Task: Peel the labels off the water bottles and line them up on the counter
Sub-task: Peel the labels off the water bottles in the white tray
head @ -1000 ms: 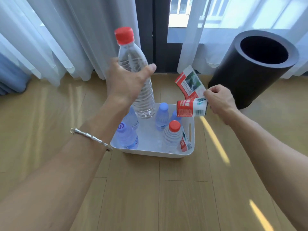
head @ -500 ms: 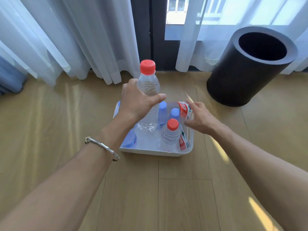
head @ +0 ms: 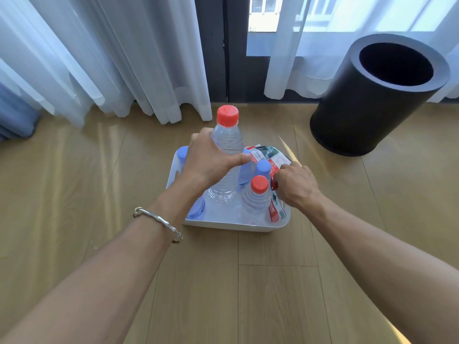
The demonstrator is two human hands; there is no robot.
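My left hand (head: 210, 160) grips a tall clear bottle (head: 227, 155) with a red cap and no label, held upright over the white tub (head: 236, 225) on the floor. My right hand (head: 295, 186) is at the tub's right side, its fingers closed on a peeled red and white label (head: 270, 157) that lies crumpled over the tub's far right corner. A shorter red-capped bottle (head: 257, 202) stands in the tub with a label hanging at its side. Blue-capped bottles (head: 262, 170) stand behind it and under my left arm.
A black cylindrical bin (head: 372, 100) stands on the wooden floor at the right, open at the top. White curtains (head: 111, 58) hang along the window behind the tub. A silver bracelet (head: 159, 223) is on my left wrist.
Both hands came down toward the tub. The bare bottle dropped from high up to just above the tub floor, and the peeled label went from mid-air to the tub's right corner.
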